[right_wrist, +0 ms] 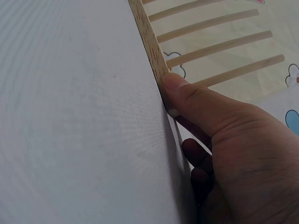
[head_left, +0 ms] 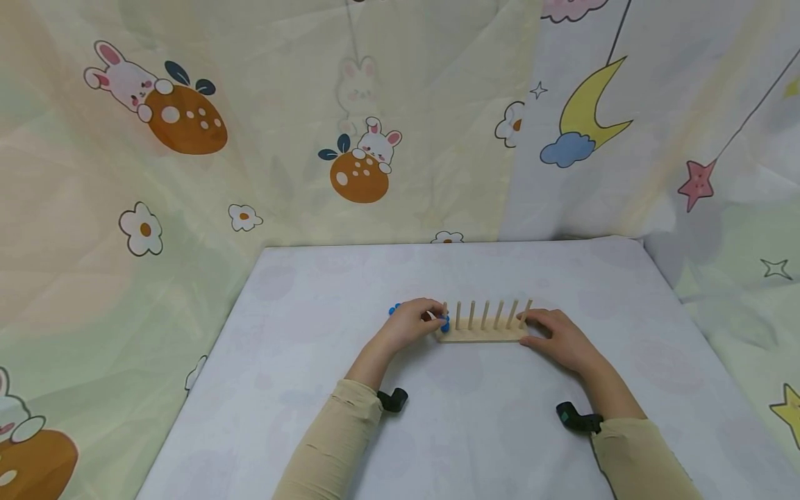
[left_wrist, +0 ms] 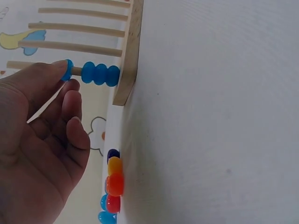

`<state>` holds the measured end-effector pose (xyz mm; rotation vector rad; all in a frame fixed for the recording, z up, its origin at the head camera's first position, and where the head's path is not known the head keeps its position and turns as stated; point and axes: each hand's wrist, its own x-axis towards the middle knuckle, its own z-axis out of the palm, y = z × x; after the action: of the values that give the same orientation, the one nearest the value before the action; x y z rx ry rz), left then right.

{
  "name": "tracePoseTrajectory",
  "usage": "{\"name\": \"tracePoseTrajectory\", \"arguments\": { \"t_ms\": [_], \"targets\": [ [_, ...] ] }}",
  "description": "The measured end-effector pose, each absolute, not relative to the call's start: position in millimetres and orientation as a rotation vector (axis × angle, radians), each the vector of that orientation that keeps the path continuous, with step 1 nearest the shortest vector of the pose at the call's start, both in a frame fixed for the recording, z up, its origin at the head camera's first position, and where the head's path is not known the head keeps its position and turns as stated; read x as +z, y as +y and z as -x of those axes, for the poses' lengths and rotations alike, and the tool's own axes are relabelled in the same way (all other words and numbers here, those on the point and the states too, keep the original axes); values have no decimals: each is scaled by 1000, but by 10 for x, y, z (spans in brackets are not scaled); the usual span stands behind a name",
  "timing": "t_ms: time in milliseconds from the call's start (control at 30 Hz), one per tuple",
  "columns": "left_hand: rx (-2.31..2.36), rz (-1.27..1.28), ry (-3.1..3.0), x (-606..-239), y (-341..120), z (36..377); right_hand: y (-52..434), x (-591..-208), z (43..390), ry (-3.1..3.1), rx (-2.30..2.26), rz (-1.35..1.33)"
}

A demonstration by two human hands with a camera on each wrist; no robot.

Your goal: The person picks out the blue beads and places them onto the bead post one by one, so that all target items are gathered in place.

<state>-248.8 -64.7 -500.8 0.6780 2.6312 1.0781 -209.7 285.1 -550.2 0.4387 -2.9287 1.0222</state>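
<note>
A light wooden base with a row of upright pegs (head_left: 481, 336) stands on the white table. My left hand (head_left: 409, 323) is at its left end. Between thumb and forefinger it pinches a blue bead (left_wrist: 68, 70), which sits around the end peg. Below that bead, 3 more blue beads (left_wrist: 99, 73) are stacked on the same peg, down against the base. The other pegs in view carry no beads. At the opposite end, my right hand (head_left: 562, 340) grips the corner of the base, its thumb pressed on the wood (right_wrist: 153, 51) in the right wrist view.
Loose coloured beads (left_wrist: 115, 184), orange, red, yellow and blue, lie on the table left of the base; my left hand mostly hides them in the head view. A patterned cloth (head_left: 281, 139) hangs behind the white tabletop (head_left: 475, 430).
</note>
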Motion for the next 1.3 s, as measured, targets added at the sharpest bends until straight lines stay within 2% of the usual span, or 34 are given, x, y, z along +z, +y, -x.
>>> {"name": "tracePoseTrajectory", "arguments": {
  "t_ms": [533, 1300],
  "targets": [
    [1060, -643, 2633, -5098, -748, 2488, 2856, -5504, 2104, -2952, 1047, -400],
    [1097, -266, 2737, -5101, -1566, 2686, 2848, -5488, 2094, -2961, 1049, -398]
  ]
}}
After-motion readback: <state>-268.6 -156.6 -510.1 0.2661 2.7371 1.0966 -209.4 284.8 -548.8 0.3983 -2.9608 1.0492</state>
